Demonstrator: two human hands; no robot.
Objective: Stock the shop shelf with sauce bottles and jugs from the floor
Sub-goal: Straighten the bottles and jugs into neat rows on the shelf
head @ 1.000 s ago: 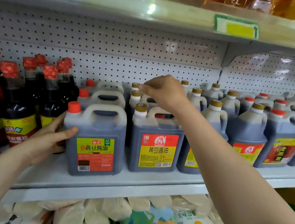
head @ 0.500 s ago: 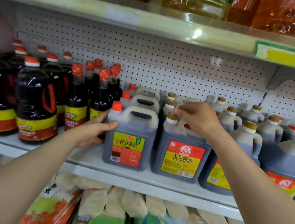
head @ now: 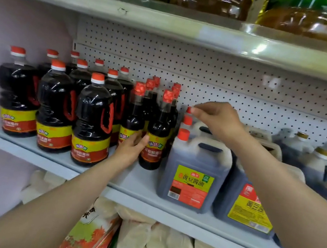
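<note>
The grey shelf carries dark sauce containers. Several big round bottles with red handles stand at the left, and slim red-capped bottles cluster in the middle. My left hand reaches between the two front slim bottles, its straight fingers pressing on their labels. To the right stands a row of red-capped square jugs, led by one with a green-yellow label. My right hand hovers over that row, fingertips drawn together beside the red cap of the rear jug. It holds nothing I can see.
More square jugs, some with gold caps, fill the shelf to the right, one with a yellow label in front. The upper shelf holds large oil bottles. Rice and food bags lie below. A pegboard backs the shelf.
The view has swung left. My left hand left the side of the front jug and went to the slim bottles. My right hand moved left along the jug tops to the red-capped row.
</note>
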